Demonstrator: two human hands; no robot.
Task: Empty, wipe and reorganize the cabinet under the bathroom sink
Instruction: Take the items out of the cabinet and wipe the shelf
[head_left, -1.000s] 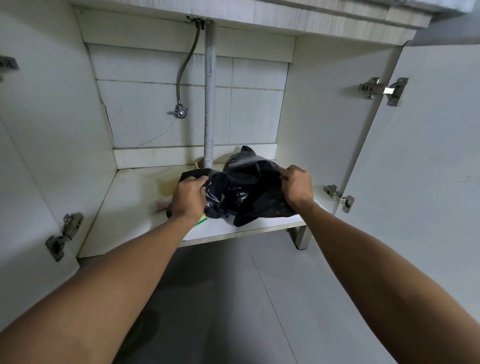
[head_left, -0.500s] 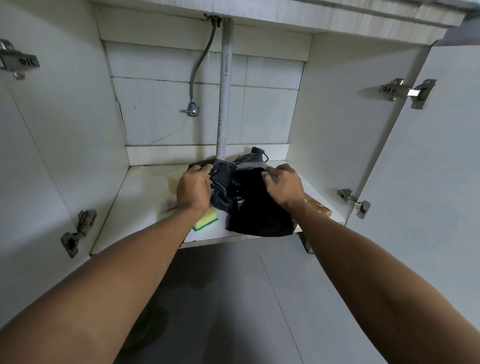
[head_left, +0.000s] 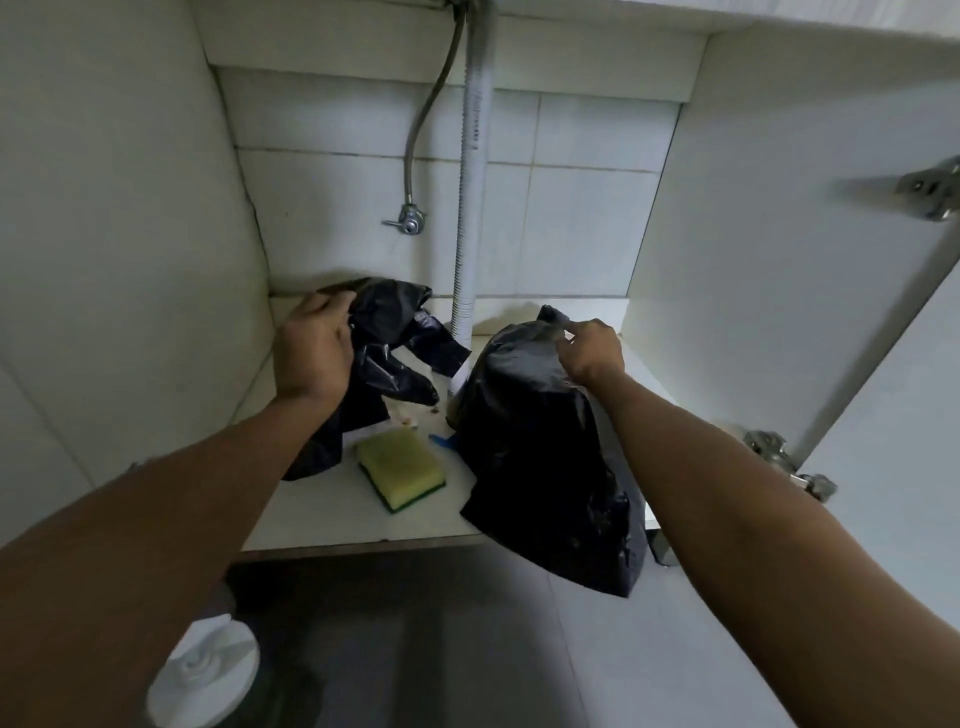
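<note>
The cabinet under the sink stands open, its white shelf (head_left: 332, 514) lit from the front. My left hand (head_left: 311, 348) grips a crumpled black plastic bag (head_left: 389, 338) at the shelf's back left. My right hand (head_left: 589, 351) pinches the top of a second, fuller black plastic bag (head_left: 540, 467), which stands at the right and hangs over the shelf's front edge. A yellow sponge with a green underside (head_left: 400, 467) lies on the shelf between the two bags. Something small and blue (head_left: 441, 440) peeks out beside the right bag.
A ribbed white drain pipe (head_left: 470, 208) drops down the middle to the shelf, with a metal hose and valve (head_left: 410, 221) to its left on the tiled back wall. Door hinges (head_left: 789, 462) stick out at the right. A white round lid (head_left: 205, 675) sits on the grey floor, lower left.
The black bundle held by both hands has come apart into two bags: my left hand moved one to the back left, my right hand holds the other at the right. The sponge is uncovered.
</note>
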